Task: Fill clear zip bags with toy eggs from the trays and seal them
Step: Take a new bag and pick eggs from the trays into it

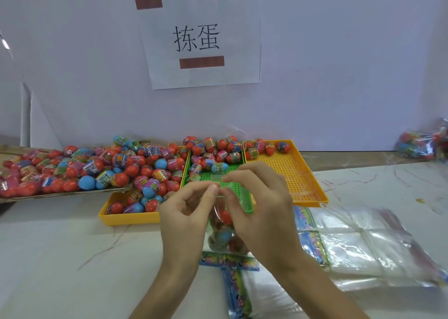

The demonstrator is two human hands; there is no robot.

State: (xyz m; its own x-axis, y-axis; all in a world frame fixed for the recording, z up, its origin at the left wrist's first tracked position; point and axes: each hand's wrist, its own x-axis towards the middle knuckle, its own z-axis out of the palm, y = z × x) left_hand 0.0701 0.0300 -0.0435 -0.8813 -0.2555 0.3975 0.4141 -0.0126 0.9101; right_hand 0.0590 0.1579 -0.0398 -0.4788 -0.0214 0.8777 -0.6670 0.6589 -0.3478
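Observation:
A clear zip bag [221,233] holding several toy eggs stands upright on the white table between my hands. My left hand [186,209] pinches the bag's top strip with thumb and forefinger. My right hand [257,197] pinches the same strip just to the right, its fingers curled over it. Behind the hands sits a green tray [232,168] with several eggs at its back. A yellow tray [291,170] to its right holds a few eggs. Another yellow tray [128,215] at the left is heaped with eggs.
A flat board [60,193] piled with eggs lies at the far left. A bundle of clear zip bags [363,246] lies at the right, more bags [237,292] near the front edge. Filled bags [421,144] rest at the far right. A paper sign [201,37] hangs on the wall.

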